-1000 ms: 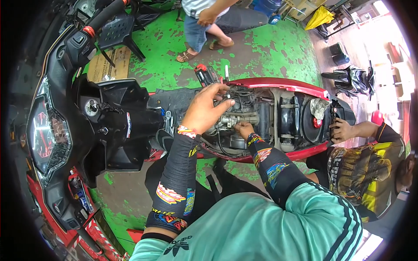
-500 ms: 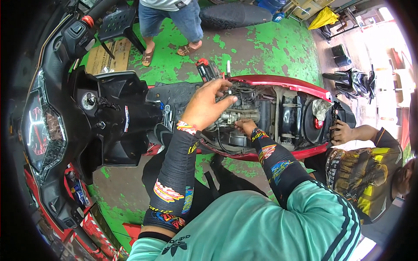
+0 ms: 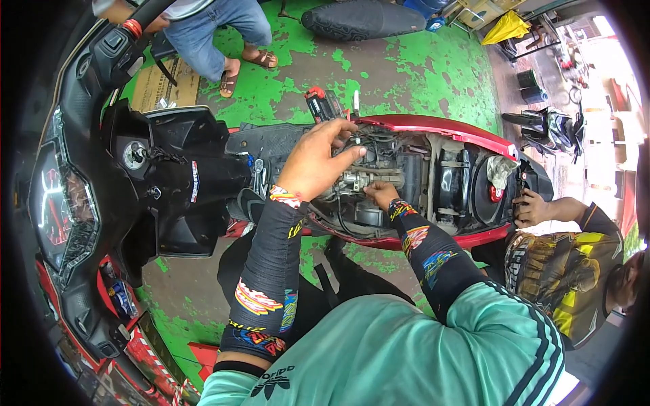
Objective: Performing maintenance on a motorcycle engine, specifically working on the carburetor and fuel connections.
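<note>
Head view: red scooter (image 3: 440, 125) sits with its engine bay (image 3: 379, 177) uncovered, right under both hands; left hand (image 3: 321, 159) is curled over the bay's front end, thumb apart from the fingers, can't tell if it's gripping anything; right hand (image 3: 382, 194) has its fingertips bunched up against a metal engine part (image 3: 353, 181), can't really see if that's a proper grip; there's a red-and-black power tool (image 3: 323, 105) just beyond the left hand, wrenches (image 3: 260, 177) on the footboard, and a co-worker's hand (image 3: 533, 207) on the tail.
</note>
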`<action>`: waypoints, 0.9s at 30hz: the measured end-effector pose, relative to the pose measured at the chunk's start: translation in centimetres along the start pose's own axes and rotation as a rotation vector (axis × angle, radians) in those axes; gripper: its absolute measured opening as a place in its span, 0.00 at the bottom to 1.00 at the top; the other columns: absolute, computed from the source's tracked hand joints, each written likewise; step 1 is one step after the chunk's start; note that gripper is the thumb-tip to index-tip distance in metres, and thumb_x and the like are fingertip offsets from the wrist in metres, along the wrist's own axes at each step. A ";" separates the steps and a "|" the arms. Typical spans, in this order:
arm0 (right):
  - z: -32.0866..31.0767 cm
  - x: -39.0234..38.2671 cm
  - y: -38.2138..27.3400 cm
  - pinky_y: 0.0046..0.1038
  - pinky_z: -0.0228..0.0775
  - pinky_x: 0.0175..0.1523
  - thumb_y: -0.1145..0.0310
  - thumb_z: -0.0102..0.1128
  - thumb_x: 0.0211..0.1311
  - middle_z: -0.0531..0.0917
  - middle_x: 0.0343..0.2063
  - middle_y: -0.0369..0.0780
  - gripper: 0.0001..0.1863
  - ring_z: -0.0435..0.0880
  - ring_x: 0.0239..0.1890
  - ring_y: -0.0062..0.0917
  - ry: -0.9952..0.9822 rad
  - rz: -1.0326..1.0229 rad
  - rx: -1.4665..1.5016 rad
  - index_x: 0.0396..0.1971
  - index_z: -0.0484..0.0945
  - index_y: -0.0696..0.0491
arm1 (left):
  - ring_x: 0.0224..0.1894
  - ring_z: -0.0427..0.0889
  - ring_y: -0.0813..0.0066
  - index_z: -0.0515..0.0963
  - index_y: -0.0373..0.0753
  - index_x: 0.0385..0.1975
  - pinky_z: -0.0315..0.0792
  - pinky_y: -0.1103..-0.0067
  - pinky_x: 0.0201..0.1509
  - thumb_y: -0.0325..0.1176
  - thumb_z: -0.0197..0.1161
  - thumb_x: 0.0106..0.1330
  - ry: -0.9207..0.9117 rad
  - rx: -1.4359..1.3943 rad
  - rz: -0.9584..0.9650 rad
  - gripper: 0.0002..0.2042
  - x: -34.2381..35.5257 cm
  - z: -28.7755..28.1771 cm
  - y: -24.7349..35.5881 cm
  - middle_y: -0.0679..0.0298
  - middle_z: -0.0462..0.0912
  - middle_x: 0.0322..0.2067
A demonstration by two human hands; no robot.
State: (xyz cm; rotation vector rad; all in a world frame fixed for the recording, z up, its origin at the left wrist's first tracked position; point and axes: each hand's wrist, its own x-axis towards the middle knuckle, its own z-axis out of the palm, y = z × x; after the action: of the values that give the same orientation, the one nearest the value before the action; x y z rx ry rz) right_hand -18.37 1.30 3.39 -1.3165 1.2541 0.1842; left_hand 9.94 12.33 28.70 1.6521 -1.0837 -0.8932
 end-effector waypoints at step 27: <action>0.2 -0.7 -1.3 0.24 0.64 0.26 0.62 0.63 0.72 0.81 0.24 0.34 0.13 0.74 0.22 0.17 -0.019 -0.027 -0.094 0.35 0.84 0.57 | 0.50 0.84 0.64 0.78 0.36 0.54 0.78 0.70 0.54 0.39 0.72 0.66 -0.050 0.013 0.032 0.21 0.7 -0.2 -0.1 0.53 0.84 0.47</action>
State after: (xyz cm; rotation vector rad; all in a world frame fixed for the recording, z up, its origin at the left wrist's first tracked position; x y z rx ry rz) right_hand -17.59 1.41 4.71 -1.4089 1.2233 0.2381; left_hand 10.37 11.71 28.64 1.6261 -1.1498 -0.9129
